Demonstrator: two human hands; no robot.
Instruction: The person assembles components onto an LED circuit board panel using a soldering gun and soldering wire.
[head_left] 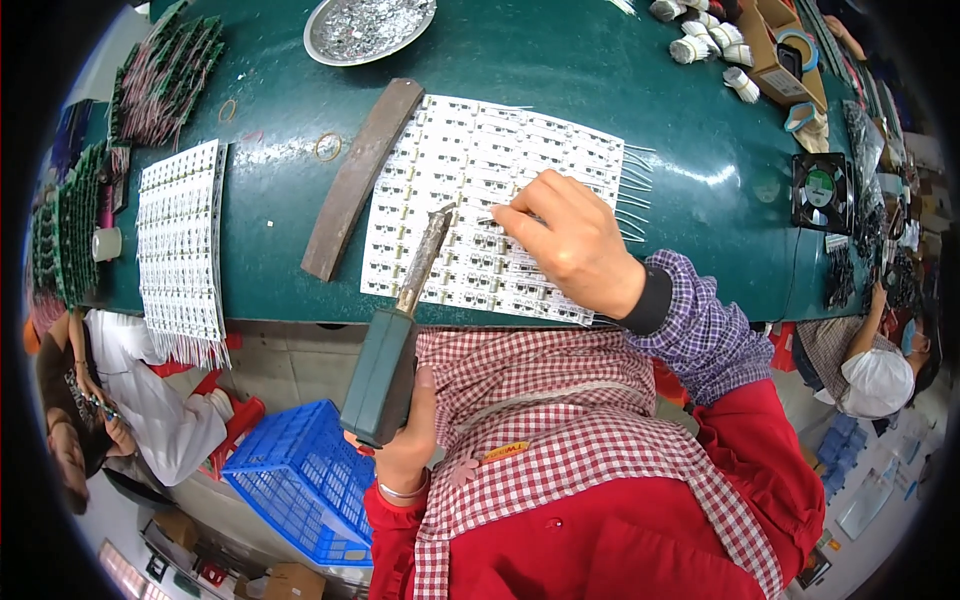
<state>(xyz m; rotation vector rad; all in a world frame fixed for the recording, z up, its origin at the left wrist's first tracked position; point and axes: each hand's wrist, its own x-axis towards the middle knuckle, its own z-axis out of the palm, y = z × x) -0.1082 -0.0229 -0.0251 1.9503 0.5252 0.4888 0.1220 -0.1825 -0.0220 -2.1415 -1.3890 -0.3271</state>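
My left hand [408, 450] is closed round the handle of a green soldering gun [378, 375]. Its dark metal tip rests at or just over a white panel of small circuit boards [420, 130] on the table. Close to that tip, my right hand [575, 245] is in a pinch above the panel. A thin dark end shows at its fingertips, perhaps a wire, too small to name surely. White wires [635, 190] stick out past the panel's right edge. Along its left side lies a flat brown bar [360, 185], slightly tilted.
A second white panel [180, 240] hangs over the table's front edge at left, near stacked green boards [165, 80]. Far back stands a metal bowl of scraps [368, 30]. At right are wire bundles [700, 40], a cardboard box [775, 60] and a black fan [822, 195]. A blue crate [300, 480] sits below; co-workers sit at both sides.
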